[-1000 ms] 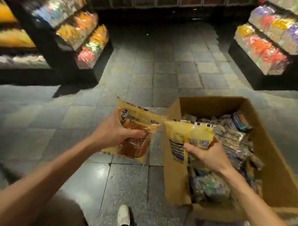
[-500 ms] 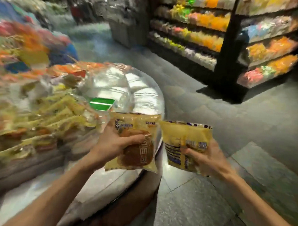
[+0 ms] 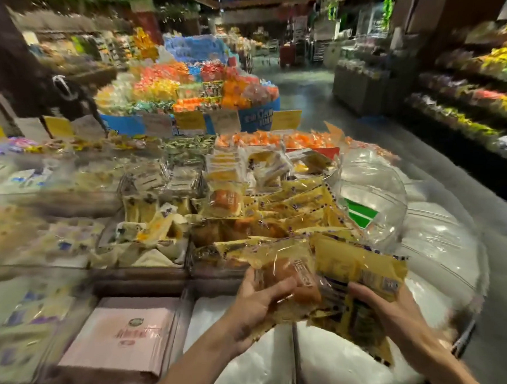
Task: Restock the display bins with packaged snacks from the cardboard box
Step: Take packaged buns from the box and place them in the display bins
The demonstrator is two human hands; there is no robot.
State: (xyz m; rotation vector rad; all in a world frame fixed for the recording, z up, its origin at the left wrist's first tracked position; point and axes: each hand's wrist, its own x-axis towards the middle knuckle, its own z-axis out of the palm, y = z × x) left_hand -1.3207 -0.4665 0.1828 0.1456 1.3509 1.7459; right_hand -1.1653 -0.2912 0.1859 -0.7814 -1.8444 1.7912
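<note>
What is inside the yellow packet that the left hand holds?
A brown bun shows through the packet. The left hand covers its lower part, hidden from view.

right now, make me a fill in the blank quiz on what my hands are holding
The bun packet is gripped by the ___ hand.
The right hand grips a second packet coloured ___.
The flat box at lower left is ___.
Missing: left; yellow; pink.
</note>
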